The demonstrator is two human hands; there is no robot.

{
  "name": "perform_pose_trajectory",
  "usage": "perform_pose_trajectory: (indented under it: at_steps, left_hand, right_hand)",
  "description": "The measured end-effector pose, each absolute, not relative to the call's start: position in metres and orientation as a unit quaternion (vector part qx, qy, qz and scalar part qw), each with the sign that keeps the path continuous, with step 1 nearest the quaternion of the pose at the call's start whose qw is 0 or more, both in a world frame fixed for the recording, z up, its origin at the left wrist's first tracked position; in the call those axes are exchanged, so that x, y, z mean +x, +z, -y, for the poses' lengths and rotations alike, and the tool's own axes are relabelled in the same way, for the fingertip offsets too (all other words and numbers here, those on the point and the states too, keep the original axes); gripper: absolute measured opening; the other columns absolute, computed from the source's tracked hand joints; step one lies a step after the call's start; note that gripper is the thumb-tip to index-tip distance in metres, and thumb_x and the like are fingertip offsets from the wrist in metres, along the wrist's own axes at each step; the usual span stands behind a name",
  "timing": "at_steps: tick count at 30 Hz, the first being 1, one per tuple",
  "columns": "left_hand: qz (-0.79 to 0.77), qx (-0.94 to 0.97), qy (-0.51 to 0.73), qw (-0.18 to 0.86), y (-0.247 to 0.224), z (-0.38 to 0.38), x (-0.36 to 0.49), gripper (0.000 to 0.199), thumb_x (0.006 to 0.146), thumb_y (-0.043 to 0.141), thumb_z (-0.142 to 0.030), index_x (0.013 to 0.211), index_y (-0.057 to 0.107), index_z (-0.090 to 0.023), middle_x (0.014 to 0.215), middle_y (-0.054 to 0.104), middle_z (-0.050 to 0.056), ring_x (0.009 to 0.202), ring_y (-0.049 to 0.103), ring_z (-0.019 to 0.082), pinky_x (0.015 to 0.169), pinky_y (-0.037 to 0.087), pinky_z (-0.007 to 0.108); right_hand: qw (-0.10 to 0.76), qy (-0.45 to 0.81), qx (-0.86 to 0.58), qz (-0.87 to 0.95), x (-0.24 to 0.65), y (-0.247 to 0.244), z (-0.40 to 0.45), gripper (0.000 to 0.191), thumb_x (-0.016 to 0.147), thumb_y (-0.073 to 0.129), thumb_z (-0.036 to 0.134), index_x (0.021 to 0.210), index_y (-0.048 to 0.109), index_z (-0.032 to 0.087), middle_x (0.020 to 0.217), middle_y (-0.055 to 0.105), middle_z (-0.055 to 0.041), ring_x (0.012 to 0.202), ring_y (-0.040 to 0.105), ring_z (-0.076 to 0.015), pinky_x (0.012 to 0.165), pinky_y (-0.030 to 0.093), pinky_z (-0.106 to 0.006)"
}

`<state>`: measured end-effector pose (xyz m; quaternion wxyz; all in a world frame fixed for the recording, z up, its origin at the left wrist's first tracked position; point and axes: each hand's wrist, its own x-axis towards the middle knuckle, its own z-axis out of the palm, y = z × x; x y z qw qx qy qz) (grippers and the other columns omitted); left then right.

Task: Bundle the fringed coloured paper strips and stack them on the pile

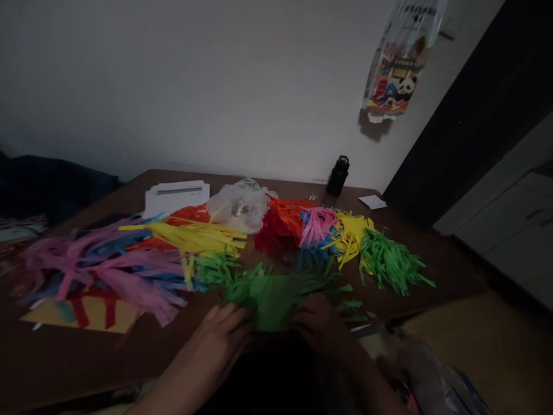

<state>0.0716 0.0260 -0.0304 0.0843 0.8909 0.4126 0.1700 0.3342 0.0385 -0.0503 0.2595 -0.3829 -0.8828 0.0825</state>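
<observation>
A sheet of green fringed tissue paper (274, 302) lies at the near edge of the table, its cut strips fanning out to both sides. My left hand (228, 323) grips its left edge with the fingers bent together. At the right edge my right hand (317, 323) has its fingers closed on the same sheet; the fingertips are dark and partly hidden. Just beyond are loose green strips (216, 268) and a bunch of yellow strips (199, 236). Left of my left hand spread long pink-purple strips (133, 276).
Behind sit a clear plastic bag (239, 204), white papers (173, 193) and a black bottle-like object (337, 176). Red fringe (279, 230), pink fringe (318, 225), yellow fringe (352, 233) and green fringe (391, 259) line the right side. A printed bag (397, 75) hangs on the wall.
</observation>
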Motion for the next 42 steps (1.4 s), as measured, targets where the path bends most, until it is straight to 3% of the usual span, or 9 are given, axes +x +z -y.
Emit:
perform_pose_trajectory:
  at_steps: [7,16,24,42]
  left_hand:
    - [-0.395,0.89,0.174,0.146,-0.037,-0.035,0.101,0.023,0.09,0.05,-0.014,0.092,0.07,-0.026,0.085,0.064,0.002,0.08,0.058,0.019,0.069,0.041,0.028]
    - [-0.403,0.857,0.215,0.236,-0.043,-0.043,0.099,0.029,0.095,0.042,-0.02,0.089,0.069,-0.023,0.085,0.064,0.002,0.082,0.063,0.018,0.071,0.047,0.026]
    - [-0.395,0.856,0.251,0.221,-0.05,-0.044,0.096,0.027,0.094,0.043,-0.021,0.087,0.07,-0.024,0.082,0.066,0.002,0.077,0.064,0.017,0.068,0.049,0.024]
    - [-0.394,0.847,0.269,0.235,-0.057,-0.045,0.095,0.027,0.092,0.043,-0.016,0.09,0.069,-0.023,0.088,0.069,0.003,0.083,0.068,0.018,0.071,0.053,0.026]
  right_hand:
    - [0.222,0.088,-0.414,0.878,0.336,-0.048,-0.037,0.006,0.087,0.067,0.012,0.085,0.066,0.018,0.09,0.066,-0.002,0.091,0.057,-0.0168,0.083,0.041,-0.03]
    - [0.307,0.107,-0.417,0.849,0.345,-0.045,-0.036,0.006,0.086,0.066,0.013,0.086,0.068,0.018,0.089,0.065,-0.0039,0.089,0.058,-0.0183,0.081,0.043,-0.032]
    - [0.228,0.113,-0.41,0.876,0.337,-0.038,-0.036,0.01,0.08,0.078,0.021,0.087,0.072,0.023,0.088,0.066,-0.0001,0.091,0.058,-0.0175,0.083,0.04,-0.031]
    - [0.221,0.12,-0.401,0.881,0.349,-0.044,-0.042,0.005,0.084,0.072,0.016,0.084,0.071,0.021,0.084,0.065,-0.0005,0.087,0.057,-0.0175,0.077,0.039,-0.03]
